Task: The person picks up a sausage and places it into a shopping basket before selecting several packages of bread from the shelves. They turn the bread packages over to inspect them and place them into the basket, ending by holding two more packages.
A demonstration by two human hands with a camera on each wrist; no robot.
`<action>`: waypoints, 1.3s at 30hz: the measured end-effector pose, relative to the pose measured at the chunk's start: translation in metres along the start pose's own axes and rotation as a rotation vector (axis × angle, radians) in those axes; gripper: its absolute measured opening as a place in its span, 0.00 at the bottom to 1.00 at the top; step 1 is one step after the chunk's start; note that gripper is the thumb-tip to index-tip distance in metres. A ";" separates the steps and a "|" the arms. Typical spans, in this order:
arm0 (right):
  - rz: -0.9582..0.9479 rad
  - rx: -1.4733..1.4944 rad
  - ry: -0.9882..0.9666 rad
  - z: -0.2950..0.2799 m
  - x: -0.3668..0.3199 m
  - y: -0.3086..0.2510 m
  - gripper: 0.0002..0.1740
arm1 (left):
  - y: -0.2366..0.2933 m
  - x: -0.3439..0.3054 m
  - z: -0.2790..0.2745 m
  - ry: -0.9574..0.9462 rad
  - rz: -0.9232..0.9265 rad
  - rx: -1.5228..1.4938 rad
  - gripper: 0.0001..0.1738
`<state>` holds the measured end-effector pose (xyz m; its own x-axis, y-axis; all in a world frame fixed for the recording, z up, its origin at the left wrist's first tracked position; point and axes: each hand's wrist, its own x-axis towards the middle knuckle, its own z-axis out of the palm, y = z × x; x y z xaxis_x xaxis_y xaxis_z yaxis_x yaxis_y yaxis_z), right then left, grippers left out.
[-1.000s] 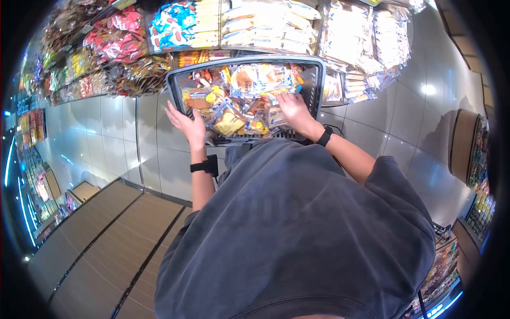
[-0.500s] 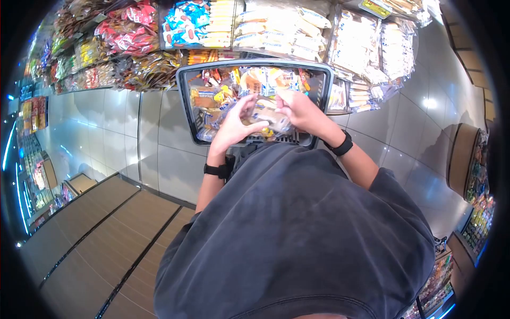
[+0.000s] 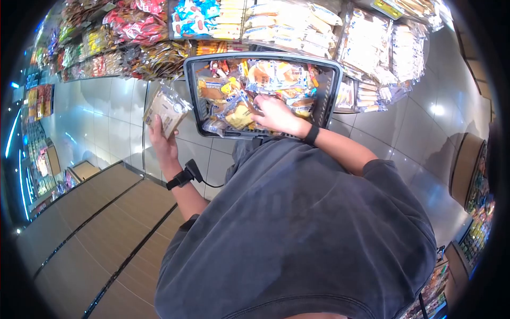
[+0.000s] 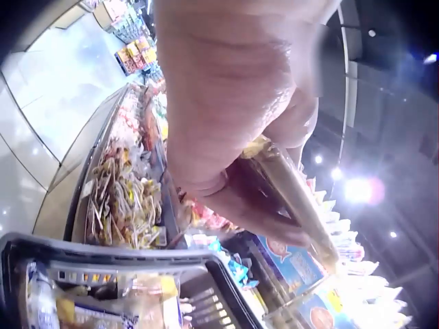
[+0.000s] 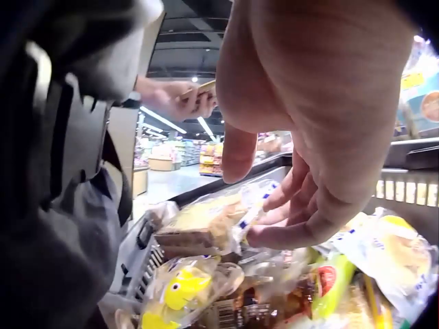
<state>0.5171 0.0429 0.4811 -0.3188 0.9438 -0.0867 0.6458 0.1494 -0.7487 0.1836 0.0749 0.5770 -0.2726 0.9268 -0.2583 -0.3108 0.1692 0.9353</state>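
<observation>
Out to the left of the basket, my left hand (image 3: 164,148) grips a flat clear-wrapped packet of bread (image 3: 169,108), thumb on one side and fingers on the other. In the left wrist view the packet's narrow edge (image 4: 298,202) shows beyond the palm. My right hand (image 3: 280,115) reaches into the grey shopping basket (image 3: 260,55), fingers loosely bent. Its fingertips touch the wrapper of a bread packet (image 5: 206,219), while the thumb stands apart. Around it lie several packaged snacks, among them one with a yellow fish-shaped figure (image 5: 186,286) and some round buns (image 3: 260,75).
A display shelf of bagged breads (image 3: 289,24) runs right behind the basket, with red packets (image 3: 135,24) and blue packets (image 3: 195,18) to its left. Brown panels (image 3: 101,228) stand at the lower left. Tiled floor (image 3: 409,127) lies on both sides.
The left hand has come over the basket, then moved out to the left with the bread packet in its grip. The right hand has shifted within the basket toward its front middle.
</observation>
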 end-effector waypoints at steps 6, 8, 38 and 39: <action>0.179 0.062 -0.158 0.016 0.020 -0.001 0.29 | 0.006 -0.023 0.042 0.055 0.145 0.246 0.38; 0.155 0.172 -0.138 0.009 0.018 0.001 0.27 | 0.002 -0.022 0.044 0.066 0.157 0.233 0.38; 0.135 1.118 0.081 -0.115 -0.067 -0.045 0.26 | -0.022 -0.054 0.163 -0.695 -0.225 0.284 0.19; 0.133 1.139 0.083 -0.115 -0.068 -0.045 0.25 | -0.022 -0.055 0.163 -0.692 -0.218 0.289 0.18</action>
<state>0.5889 0.0056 0.5964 -0.2207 0.9551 -0.1979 -0.3443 -0.2661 -0.9004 0.3539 0.0747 0.6100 0.4274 0.8445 -0.3228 -0.0168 0.3644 0.9311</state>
